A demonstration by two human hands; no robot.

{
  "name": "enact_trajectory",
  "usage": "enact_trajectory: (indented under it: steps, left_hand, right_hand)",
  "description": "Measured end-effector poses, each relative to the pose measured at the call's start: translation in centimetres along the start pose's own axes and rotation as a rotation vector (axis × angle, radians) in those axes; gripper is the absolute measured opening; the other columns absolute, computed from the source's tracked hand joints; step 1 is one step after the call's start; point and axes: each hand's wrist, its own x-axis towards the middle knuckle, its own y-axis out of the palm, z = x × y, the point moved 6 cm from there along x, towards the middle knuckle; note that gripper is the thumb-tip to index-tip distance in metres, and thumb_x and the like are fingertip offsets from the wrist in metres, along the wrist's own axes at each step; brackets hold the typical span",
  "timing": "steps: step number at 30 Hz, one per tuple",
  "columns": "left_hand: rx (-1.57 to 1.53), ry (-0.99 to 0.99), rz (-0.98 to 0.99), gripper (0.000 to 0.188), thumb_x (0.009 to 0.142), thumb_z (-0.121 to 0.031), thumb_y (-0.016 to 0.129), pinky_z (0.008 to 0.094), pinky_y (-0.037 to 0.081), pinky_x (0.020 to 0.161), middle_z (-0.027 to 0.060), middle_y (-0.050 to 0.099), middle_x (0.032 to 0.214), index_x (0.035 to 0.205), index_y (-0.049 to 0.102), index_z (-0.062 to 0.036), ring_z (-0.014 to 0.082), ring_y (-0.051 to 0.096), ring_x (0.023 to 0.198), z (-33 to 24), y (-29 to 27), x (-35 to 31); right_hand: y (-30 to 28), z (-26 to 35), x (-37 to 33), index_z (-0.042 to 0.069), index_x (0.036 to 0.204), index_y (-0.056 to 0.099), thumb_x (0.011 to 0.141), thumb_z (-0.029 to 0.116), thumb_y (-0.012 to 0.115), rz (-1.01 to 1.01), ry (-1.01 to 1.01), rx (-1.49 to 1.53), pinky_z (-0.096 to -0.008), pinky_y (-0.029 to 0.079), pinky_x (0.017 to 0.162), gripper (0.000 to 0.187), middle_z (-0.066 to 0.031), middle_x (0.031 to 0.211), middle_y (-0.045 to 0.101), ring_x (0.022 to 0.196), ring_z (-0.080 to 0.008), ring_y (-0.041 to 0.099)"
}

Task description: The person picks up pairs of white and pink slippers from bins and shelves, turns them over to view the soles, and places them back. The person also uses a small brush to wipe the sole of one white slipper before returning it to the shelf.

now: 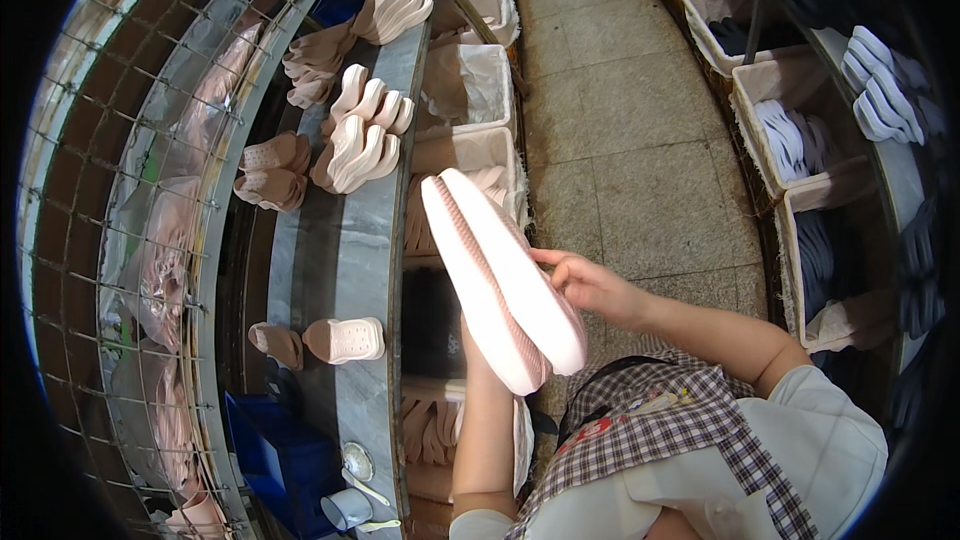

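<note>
In front of me is a pair of pale pink shoe soles (505,280), held up side by side and tilted, with a ribbed darker pink band between them. My left hand (472,352) supports the pair from behind and below; its fingers are hidden by the soles. At the right edge of the pair, my right hand (590,288) grips with its fingers bent and fingertips against the sole's side. On the bench to the left lie a pale sole with holes (355,340) and a brownish one (276,342) beside it.
Stacked pale soles (365,145) stand farther along the grey bench (365,250). Lined bins (485,150) holding soles sit beneath its edge. A blue crate (270,465), a clear cup (346,508) and spoons are at near left. More bins (800,105) line the right of the tiled aisle (640,140).
</note>
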Motion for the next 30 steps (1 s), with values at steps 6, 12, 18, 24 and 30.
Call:
enact_trajectory:
  steps: [6,12,18,24,30]
  left_hand:
    - [-0.102,-0.045,0.161,0.043,0.093,-0.029,0.049,0.0363,0.056,0.068,0.0159,0.054,0.117,0.128,0.044,-0.0042,0.0268,0.059,0.098,3.3,-1.1,1.1]
    - [-0.637,0.09,0.536,0.054,0.086,-0.033,0.061,0.0336,0.047,0.07,0.0119,0.047,0.13,0.132,0.044,-0.0118,0.0281,0.046,0.112,0.6,-0.8,0.7]
    - [-0.638,0.081,0.587,0.058,0.083,-0.035,0.063,0.0341,0.045,0.073,0.0103,0.046,0.13,0.133,0.043,-0.0144,0.0287,0.043,0.115,-0.5,0.0,0.7]
    - [0.102,-0.088,0.203,0.047,0.094,-0.025,0.051,0.0384,0.047,0.095,0.0114,0.051,0.128,0.136,0.038,-0.0068,0.0231,0.052,0.116,2.2,-3.1,2.5]
    - [-0.214,-0.095,0.089,0.045,0.095,-0.023,0.051,0.0408,0.049,0.091,0.0125,0.052,0.125,0.135,0.036,-0.0087,0.0247,0.056,0.11,0.1,-8.0,4.1]
  right_hand:
    - [1.3,0.4,-1.4,0.006,0.097,0.043,0.08,0.022,0.068,-0.109,-0.016,-0.031,-0.0359,0.045,0.095,0.034,-0.0204,0.144,0.029,0.117,-0.0238,0.048]
    - [-1.3,1.5,-1.5,-0.001,0.14,0.029,0.079,0.044,0.047,-0.212,-0.004,0.704,-0.0345,0.059,0.08,0.078,-0.0211,0.119,0.056,0.101,-0.0262,0.064]
    - [-2.3,0.1,-2.3,0.003,0.139,0.031,0.08,0.038,0.049,-0.278,0.047,0.865,-0.0378,0.05,0.092,0.071,-0.0176,0.126,0.053,0.108,-0.026,0.059]
    - [0.5,-2.3,-0.5,0.001,0.139,0.03,0.078,0.039,0.058,-0.246,0.182,0.403,-0.0368,0.045,0.096,0.077,-0.0174,0.13,0.046,0.115,-0.0247,0.052]
    - [3.9,-3.6,2.0,0.001,0.143,0.021,0.078,0.034,0.068,-0.078,0.378,0.518,-0.0386,0.037,0.104,0.087,-0.0165,0.137,0.04,0.125,-0.0254,0.043]
